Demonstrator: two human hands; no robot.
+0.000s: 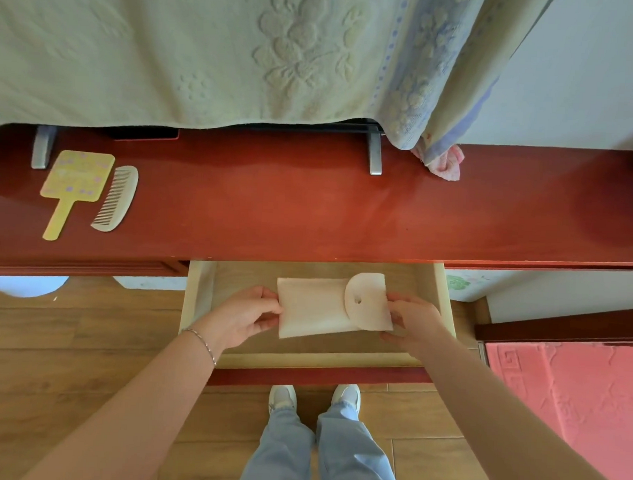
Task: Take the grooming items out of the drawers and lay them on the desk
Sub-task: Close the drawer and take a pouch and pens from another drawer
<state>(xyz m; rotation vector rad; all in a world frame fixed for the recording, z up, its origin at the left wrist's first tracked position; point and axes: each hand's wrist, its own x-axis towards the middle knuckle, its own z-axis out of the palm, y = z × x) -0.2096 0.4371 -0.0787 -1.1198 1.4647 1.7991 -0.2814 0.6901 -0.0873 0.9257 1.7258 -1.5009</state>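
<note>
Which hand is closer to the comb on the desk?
Left. The left hand grips the pouch on the comb's side; the right hand grips its far end.

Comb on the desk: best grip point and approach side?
Probably the comb by its solid curved spine, from above and its right; its teeth face the hand mirror, lying close on its left on the desk.
</note>
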